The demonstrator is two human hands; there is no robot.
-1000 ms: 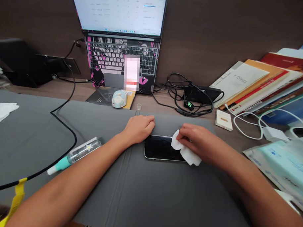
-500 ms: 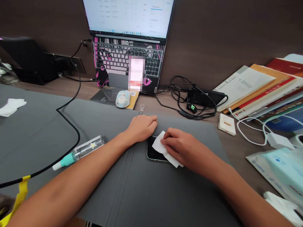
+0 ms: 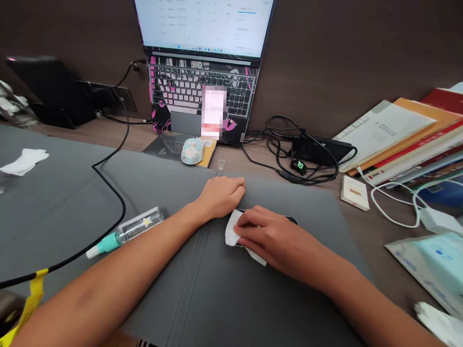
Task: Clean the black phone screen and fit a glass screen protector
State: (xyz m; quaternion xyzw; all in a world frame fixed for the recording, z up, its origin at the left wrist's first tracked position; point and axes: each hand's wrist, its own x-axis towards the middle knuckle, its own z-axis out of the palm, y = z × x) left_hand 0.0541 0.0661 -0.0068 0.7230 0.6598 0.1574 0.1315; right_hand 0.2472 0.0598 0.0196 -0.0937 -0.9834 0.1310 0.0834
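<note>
On the grey desk mat (image 3: 227, 305) lies a dark-screened phone (image 3: 292, 219), mostly hidden under my right hand (image 3: 265, 230). The fingers of that hand are pressed together on a white tissue (image 3: 233, 228), which lies over the phone's left end and sticks out below the hand. My left hand (image 3: 222, 196) rests on the mat just beyond the phone's left end, fingers curled together and nothing visible in them. Beside my left forearm lies a clear bottle (image 3: 140, 225) with a teal and white top and a star on it.
A laptop (image 3: 204, 91) stands at the back, with a mouse (image 3: 192, 151) before it. Black cables (image 3: 304, 156) tangle to its right. Books (image 3: 403, 134), a small box (image 3: 355, 192) and a plastic-wrapped pack (image 3: 437, 266) line the right. Another tissue (image 3: 24, 161) lies far left.
My right hand has slid left across the phone with the tissue, now covering the phone's left end and baring its right corner. The left hand keeps its place; the view shifts slightly.
</note>
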